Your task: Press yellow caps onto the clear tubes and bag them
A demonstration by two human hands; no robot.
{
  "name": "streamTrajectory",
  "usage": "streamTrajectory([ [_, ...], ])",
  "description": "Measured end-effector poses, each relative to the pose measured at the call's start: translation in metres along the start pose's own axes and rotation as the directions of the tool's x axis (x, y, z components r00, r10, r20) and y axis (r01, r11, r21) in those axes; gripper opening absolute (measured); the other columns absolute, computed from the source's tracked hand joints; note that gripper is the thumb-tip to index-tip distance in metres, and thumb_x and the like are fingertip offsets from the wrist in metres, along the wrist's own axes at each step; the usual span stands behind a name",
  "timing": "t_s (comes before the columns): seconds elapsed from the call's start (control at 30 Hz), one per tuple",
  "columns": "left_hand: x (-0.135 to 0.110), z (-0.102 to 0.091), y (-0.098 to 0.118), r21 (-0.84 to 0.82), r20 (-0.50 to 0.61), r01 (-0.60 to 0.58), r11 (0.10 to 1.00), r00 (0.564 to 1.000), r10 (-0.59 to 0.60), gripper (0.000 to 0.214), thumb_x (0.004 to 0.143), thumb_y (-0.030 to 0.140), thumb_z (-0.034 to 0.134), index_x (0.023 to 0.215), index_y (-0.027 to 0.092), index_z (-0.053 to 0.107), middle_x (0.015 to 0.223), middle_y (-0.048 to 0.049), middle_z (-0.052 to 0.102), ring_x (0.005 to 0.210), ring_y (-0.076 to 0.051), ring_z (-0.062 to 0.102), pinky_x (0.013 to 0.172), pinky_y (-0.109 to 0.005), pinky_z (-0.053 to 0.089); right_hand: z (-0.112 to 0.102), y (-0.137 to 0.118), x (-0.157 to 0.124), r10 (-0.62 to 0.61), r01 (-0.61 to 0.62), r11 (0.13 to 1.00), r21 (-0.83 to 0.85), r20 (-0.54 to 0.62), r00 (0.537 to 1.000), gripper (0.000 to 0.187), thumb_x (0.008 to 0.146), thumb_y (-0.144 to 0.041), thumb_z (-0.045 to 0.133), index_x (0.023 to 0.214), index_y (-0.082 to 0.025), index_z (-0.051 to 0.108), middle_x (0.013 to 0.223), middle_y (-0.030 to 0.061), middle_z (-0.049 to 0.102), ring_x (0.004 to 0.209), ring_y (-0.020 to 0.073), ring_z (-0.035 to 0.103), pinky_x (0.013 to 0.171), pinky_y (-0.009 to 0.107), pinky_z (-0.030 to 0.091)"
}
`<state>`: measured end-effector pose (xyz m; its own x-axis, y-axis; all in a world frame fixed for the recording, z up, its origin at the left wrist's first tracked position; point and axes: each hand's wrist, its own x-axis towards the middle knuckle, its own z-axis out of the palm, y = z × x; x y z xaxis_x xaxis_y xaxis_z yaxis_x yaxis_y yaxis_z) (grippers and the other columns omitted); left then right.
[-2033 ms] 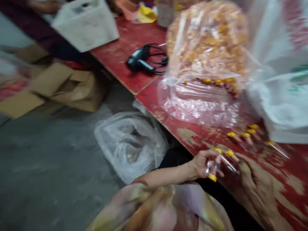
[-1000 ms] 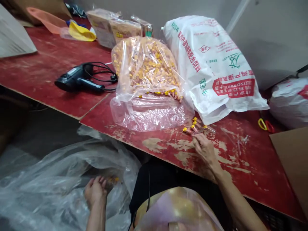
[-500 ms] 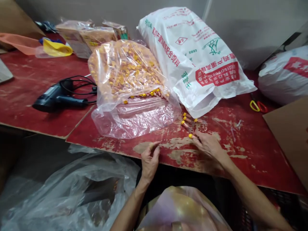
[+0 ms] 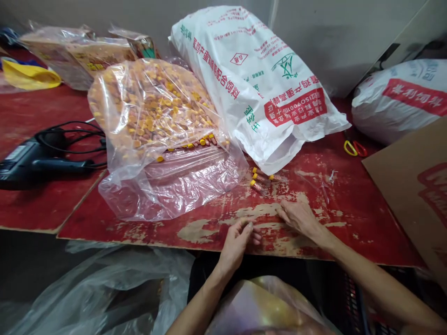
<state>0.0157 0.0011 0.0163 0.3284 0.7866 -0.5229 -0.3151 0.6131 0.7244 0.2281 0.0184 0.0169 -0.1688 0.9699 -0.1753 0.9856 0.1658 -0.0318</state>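
My left hand rests at the front edge of the worn red table, fingers curled in; what they hold, if anything, is hidden. My right hand lies a little to its right, fingers stretched flat on the tabletop and pointing left. Just beyond my right hand lie a few loose clear tubes with yellow caps. Behind them a big clear plastic bag is full of the same yellow-capped tubes, its open mouth spread toward me.
A printed white sack leans beside the clear bag; another white sack sits far right. A black corded tool lies left. Scissors and cardboard are right. A clear plastic bag hangs below the table edge.
My left hand came up from the plastic bag below the table to the table edge. My right hand drew back from the loose tubes; the yellow cap at its fingertips no longer shows.
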Motion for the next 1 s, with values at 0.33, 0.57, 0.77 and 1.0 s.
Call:
streamTrajectory([
  [0.33, 0.006, -0.004, -0.001, -0.439, -0.221, -0.122, 0.89, 0.975, 0.025, 0.039, 0.068, 0.031, 0.076, 0.096, 0.017, 0.054, 0.074, -0.0015, 0.066, 0.057, -0.011, 0.06, 0.054, -0.023, 0.05, -0.007, -0.07, 0.027, -0.067, 0.138, 0.982, 0.13, -0.444, 0.894, 0.025, 0.093, -0.03, 0.042, 0.104, -0.017, 0.061, 0.1, 0.0102, 0.057, 0.09, 0.0214, 0.047, 0.079, 0.033, 0.033],
  [0.57, -0.002, -0.012, -0.001, -0.394, -0.133, -0.073, 0.916, 0.991, 0.021, 0.048, 0.063, 0.03, 0.079, 0.101, 0.017, 0.052, 0.073, 0.0005, 0.063, 0.053, -0.01, 0.057, 0.047, -0.021, 0.046, -0.001, -0.041, 0.072, 0.015, -0.043, 0.994, -0.099, -0.267, 0.964, 0.025, 0.095, -0.019, 0.033, 0.098, -0.013, 0.057, 0.096, 0.0139, 0.059, 0.087, 0.0235, 0.046, 0.078, 0.035, 0.026],
  [0.77, 0.002, -0.011, -0.002, -0.386, -0.115, -0.039, 0.922, 0.993, -0.006, 0.045, 0.063, 0.029, 0.078, 0.098, 0.016, 0.052, 0.072, 0.0006, 0.062, 0.052, -0.009, 0.056, 0.045, -0.019, 0.045, -0.001, -0.035, 0.061, -0.136, 0.117, 0.984, -0.132, -0.148, 0.98, 0.029, 0.097, -0.025, 0.032, 0.109, -0.015, 0.056, 0.097, 0.0107, 0.059, 0.087, 0.0217, 0.048, 0.075, 0.033, 0.026],
  [1.0, -0.001, -0.011, 0.0, -0.382, -0.141, -0.049, 0.923, 0.99, -0.006, 0.045, 0.065, 0.031, 0.076, 0.099, 0.017, 0.05, 0.071, 0.0012, 0.061, 0.05, -0.008, 0.054, 0.044, -0.019, 0.044, 0.0, -0.077, 0.06, -0.148, 0.143, 0.989, -0.043, -0.131, 0.98, 0.022, 0.094, -0.026, 0.04, 0.103, -0.016, 0.058, 0.098, 0.0107, 0.062, 0.091, 0.0204, 0.055, 0.076, 0.03, 0.033],
])
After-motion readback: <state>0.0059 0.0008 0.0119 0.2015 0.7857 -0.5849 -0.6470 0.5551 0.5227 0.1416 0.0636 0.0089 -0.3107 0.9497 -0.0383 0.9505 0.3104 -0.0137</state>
